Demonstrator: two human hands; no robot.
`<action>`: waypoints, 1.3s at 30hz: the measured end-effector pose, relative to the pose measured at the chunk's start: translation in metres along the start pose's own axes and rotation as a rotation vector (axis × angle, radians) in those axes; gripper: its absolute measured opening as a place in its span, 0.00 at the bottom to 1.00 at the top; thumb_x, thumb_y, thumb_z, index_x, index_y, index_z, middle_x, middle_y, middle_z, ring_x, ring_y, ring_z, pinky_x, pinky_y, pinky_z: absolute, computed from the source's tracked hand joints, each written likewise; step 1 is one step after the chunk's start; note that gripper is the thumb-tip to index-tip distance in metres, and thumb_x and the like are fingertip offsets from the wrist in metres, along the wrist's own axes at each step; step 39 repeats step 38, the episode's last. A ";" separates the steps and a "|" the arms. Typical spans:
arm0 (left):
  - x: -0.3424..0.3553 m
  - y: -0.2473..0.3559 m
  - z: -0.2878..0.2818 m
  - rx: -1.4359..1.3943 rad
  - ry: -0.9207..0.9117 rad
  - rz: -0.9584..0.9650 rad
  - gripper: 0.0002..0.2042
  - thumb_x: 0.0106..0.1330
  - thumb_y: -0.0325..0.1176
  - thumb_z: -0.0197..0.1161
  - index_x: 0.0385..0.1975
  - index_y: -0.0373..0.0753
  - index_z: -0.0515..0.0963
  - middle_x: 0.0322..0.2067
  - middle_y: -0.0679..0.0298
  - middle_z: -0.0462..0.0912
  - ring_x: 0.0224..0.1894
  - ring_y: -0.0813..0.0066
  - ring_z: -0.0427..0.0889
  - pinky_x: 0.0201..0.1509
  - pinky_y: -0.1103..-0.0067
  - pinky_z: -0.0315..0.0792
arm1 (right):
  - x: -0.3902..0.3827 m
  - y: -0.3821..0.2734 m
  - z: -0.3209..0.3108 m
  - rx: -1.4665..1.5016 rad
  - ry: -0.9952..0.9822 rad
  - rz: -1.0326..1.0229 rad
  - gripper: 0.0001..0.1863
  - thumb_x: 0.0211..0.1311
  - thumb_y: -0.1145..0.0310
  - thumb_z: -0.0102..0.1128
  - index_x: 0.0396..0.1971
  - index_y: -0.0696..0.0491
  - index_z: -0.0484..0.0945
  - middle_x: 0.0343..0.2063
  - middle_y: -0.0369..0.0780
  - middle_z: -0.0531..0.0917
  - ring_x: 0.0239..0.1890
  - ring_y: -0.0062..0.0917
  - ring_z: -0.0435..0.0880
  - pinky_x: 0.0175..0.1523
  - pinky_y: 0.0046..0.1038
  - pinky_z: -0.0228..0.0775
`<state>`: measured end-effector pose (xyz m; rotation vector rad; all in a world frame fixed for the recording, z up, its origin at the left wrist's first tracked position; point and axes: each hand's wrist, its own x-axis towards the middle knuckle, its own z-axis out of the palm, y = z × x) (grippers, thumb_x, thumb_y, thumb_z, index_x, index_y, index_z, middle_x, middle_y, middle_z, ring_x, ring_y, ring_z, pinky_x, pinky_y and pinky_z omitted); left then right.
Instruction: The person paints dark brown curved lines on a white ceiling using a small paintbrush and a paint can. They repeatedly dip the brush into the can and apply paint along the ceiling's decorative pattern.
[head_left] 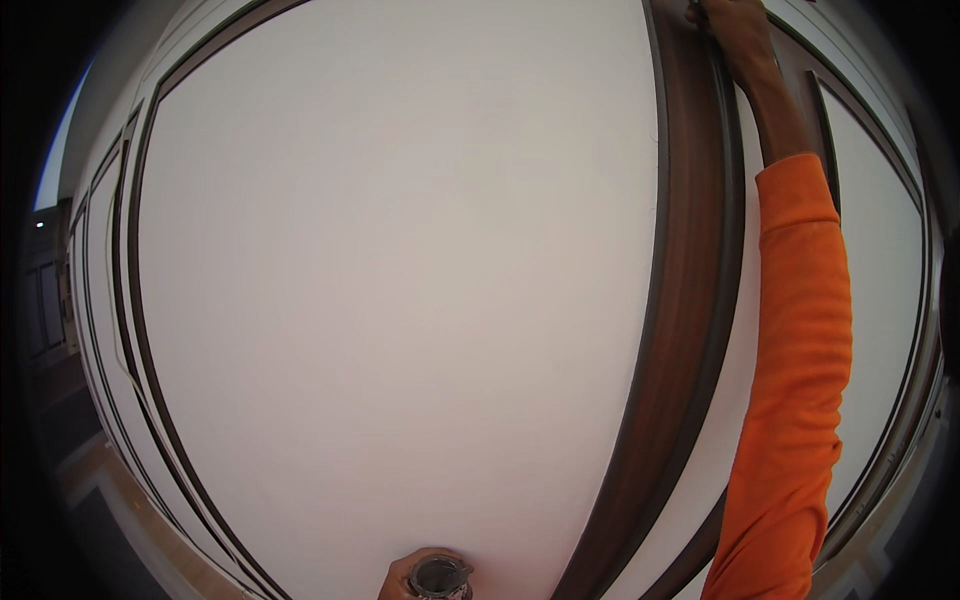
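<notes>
At the bottom edge, my left hand [398, 578] is wrapped round a small, round, open-topped container [440, 576] with a dark inside. A tab or spout shape shows on the container's right rim. High at the upper right, my right hand [738, 28] reaches up in front of a dark brown wooden strip [690, 260] that runs down the white wall panel [400, 300]. Its fingers are closed near the strip's dark edge. Whatever they hold is too small and dark to make out.
Dark trim [137, 250] frames the panel on the left, and a thin pale cord [110, 270] hangs beside it. Another framed white panel [880, 240] lies right of my orange sleeve [795, 350]. Light and grey flooring [125, 520] shows at the lower left.
</notes>
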<state>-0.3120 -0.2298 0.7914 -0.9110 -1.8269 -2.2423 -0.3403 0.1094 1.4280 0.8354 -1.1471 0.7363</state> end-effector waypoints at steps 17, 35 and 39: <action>-0.004 -0.009 0.015 -0.030 0.017 -0.016 0.46 0.42 0.60 0.82 0.57 0.32 0.76 0.53 0.58 0.80 0.57 0.69 0.80 0.65 0.71 0.72 | -0.006 -0.001 -0.014 -0.026 -0.034 0.049 0.08 0.69 0.65 0.64 0.33 0.55 0.84 0.27 0.36 0.84 0.24 0.17 0.78 0.32 0.23 0.72; -0.007 -0.018 0.027 0.004 0.041 0.007 0.45 0.44 0.60 0.83 0.57 0.32 0.76 0.54 0.57 0.80 0.58 0.67 0.80 0.66 0.70 0.72 | -0.006 0.009 -0.027 0.075 0.017 0.024 0.08 0.70 0.67 0.64 0.37 0.56 0.85 0.28 0.38 0.87 0.22 0.17 0.80 0.28 0.21 0.75; -0.007 -0.019 0.025 0.033 0.030 -0.001 0.47 0.44 0.62 0.82 0.58 0.32 0.76 0.55 0.57 0.79 0.60 0.66 0.79 0.67 0.69 0.71 | -0.004 0.015 -0.034 -0.017 -0.054 0.012 0.09 0.69 0.64 0.67 0.39 0.55 0.86 0.32 0.40 0.88 0.24 0.18 0.81 0.32 0.25 0.79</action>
